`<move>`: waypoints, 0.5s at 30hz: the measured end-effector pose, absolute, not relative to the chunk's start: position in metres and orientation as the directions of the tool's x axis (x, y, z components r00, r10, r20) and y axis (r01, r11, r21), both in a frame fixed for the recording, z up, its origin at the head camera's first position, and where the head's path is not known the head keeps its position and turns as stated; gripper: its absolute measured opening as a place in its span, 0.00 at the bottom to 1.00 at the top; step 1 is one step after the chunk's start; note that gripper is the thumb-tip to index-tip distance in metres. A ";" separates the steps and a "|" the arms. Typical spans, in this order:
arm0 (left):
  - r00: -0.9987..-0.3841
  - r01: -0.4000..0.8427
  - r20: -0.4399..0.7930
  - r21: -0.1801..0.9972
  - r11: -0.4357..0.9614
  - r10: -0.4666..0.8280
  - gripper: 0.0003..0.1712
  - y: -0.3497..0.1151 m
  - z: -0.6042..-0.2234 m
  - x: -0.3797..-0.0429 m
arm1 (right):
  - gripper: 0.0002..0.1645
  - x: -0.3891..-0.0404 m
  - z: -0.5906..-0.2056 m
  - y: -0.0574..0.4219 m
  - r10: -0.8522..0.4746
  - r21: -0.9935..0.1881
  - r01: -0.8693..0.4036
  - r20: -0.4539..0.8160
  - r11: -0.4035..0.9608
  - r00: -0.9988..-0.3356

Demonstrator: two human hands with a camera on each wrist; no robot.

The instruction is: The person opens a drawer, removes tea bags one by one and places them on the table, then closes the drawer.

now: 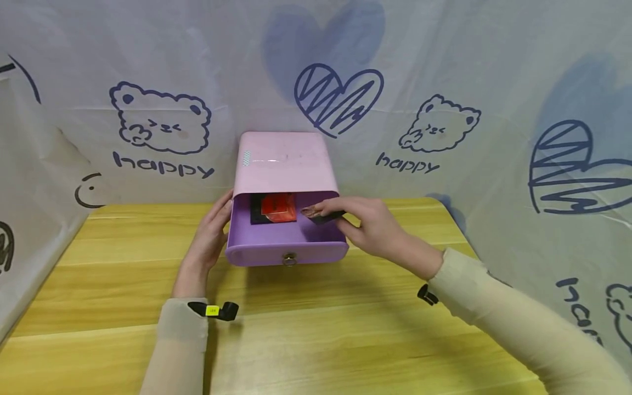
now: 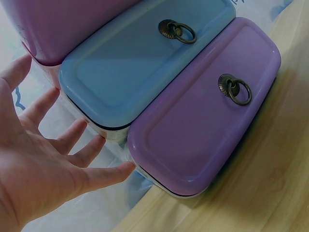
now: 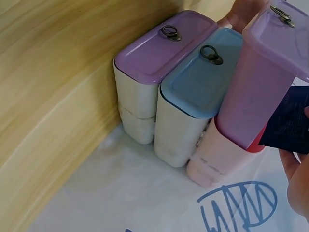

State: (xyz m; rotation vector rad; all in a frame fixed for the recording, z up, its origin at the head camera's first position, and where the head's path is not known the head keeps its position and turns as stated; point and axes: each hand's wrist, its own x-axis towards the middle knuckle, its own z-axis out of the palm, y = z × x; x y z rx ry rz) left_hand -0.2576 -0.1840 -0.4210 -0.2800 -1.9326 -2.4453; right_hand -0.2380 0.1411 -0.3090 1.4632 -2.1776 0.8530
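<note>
A small cabinet with a pink top has its top purple drawer pulled out. Inside lie a red packet and a black flat piece, partly overlapped by the red one. My right hand pinches a flat dark packet over the drawer's right side; the right wrist view shows the packet's dark face beside the drawer wall. My left hand rests along the cabinet's left side, fingers spread and fairly straight at its edge.
Below the pulled-out drawer are a blue drawer and a lower purple drawer, both closed, with brass ring pulls. The cabinet stands on a wood-grain table against a white cloth printed with bears and hearts.
</note>
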 end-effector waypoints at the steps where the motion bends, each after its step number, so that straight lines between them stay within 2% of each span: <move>1: -0.984 0.120 0.147 0.964 -0.236 0.100 0.28 -0.184 -0.421 -0.258 | 0.20 -0.238 -0.310 0.142 -0.683 -0.277 -0.923 0.622 0.265 -0.383; 8: -0.984 0.121 0.147 0.965 -0.234 0.097 0.27 -0.183 -0.422 -0.258 | 0.19 -0.231 -0.306 0.143 -0.615 -0.270 -0.936 0.706 0.225 -0.351; 15: -0.984 0.127 0.153 0.963 -0.237 0.095 0.27 -0.182 -0.421 -0.258 | 0.16 -0.221 -0.301 0.144 -0.539 -0.271 -0.934 0.764 0.232 -0.355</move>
